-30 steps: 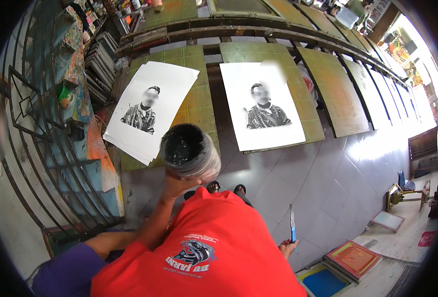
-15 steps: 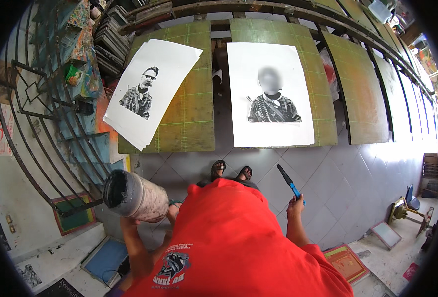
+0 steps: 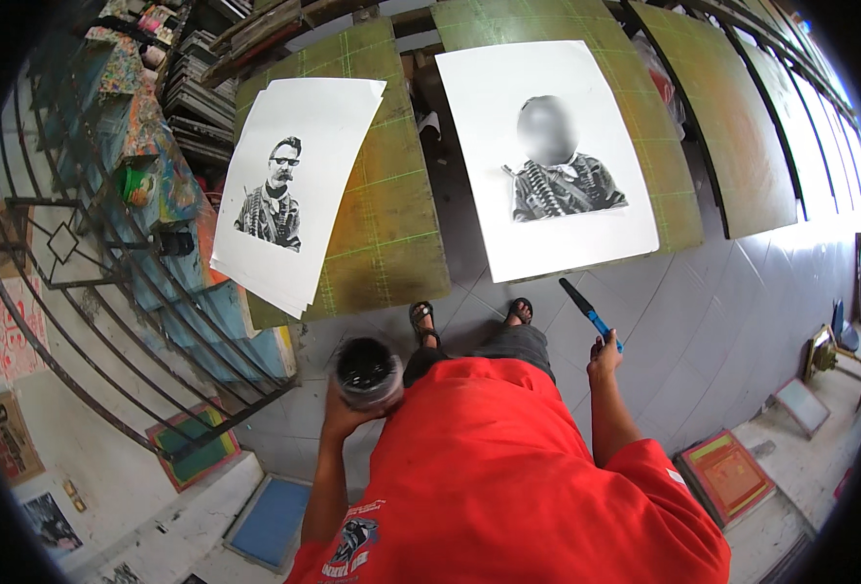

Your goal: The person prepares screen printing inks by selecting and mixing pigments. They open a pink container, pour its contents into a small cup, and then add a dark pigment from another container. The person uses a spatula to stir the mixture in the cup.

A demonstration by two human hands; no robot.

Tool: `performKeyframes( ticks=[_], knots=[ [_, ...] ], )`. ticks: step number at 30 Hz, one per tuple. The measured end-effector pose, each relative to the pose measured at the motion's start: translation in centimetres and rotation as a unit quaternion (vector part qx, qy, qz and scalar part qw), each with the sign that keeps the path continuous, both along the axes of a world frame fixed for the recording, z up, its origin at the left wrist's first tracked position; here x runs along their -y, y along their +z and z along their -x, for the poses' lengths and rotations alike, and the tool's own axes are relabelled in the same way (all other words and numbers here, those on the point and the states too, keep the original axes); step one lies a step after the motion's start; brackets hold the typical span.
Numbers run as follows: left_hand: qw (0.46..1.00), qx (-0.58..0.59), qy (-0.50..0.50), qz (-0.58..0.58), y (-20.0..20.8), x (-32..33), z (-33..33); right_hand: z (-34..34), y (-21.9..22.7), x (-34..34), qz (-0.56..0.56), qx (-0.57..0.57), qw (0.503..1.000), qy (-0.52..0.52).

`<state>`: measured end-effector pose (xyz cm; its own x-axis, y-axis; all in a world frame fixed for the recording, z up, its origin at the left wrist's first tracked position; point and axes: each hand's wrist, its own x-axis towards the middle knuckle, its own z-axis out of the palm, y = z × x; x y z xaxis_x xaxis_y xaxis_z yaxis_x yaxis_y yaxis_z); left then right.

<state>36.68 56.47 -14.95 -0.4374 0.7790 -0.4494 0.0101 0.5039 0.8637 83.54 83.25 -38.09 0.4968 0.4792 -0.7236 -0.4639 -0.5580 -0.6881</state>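
Note:
My left hand (image 3: 345, 413) grips a round tub (image 3: 372, 392) from the side and below. Its mouth faces up, showing a black inside; a dark, scuffed rim surrounds it. In my right hand (image 3: 604, 357) is a slim tool with a blue handle and a long dark blade (image 3: 580, 298), pointing up and left toward the boards. Beyond its tip, a large white sheet with a black-and-white portrait print (image 3: 469, 185) lies on one green board. A stack of similar printed sheets (image 3: 328, 175) rests askew on the board to its left.
Green gridded boards (image 3: 391, 234) stand side by side ahead, with gaps between them. A curved black metal railing (image 3: 109, 389) and paint-stained steps (image 3: 201, 321) are at left. Framed screens lean low at both sides, one blue (image 3: 270, 526), one red-edged (image 3: 729, 475). Grey tiles (image 3: 664, 341) cover the floor.
My left hand has brought the tub rightward, closer to my body, and turned it from lying tilted to mouth up. The view has shifted; the right hand still holds the blue-handled tool.

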Motion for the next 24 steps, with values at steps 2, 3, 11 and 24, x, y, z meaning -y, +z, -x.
performKeyframes(
  ticks=[2, 3, 11, 24],
  knots=[
    [0.998, 0.001, -0.07, -0.001, -3.2, -0.5, 2.6, 2.4, 1.5, 1.4, -0.008, -0.016, 0.998, -0.062],
    [0.997, 0.001, -0.079, -0.017, -3.4, -2.3, 2.3, 3.4, 2.1, 2.2, -0.007, -0.009, 0.996, -0.085],
    [0.958, 0.056, -0.276, -0.051, -11.1, -9.7, 4.3, 9.2, -0.1, 16.7, 0.016, -0.062, 0.968, -0.241],
    [0.974, 0.008, -0.206, 0.095, -26.8, -24.3, -2.1, 16.1, -2.7, 23.9, -0.043, -0.221, 0.877, -0.425]
  ],
)
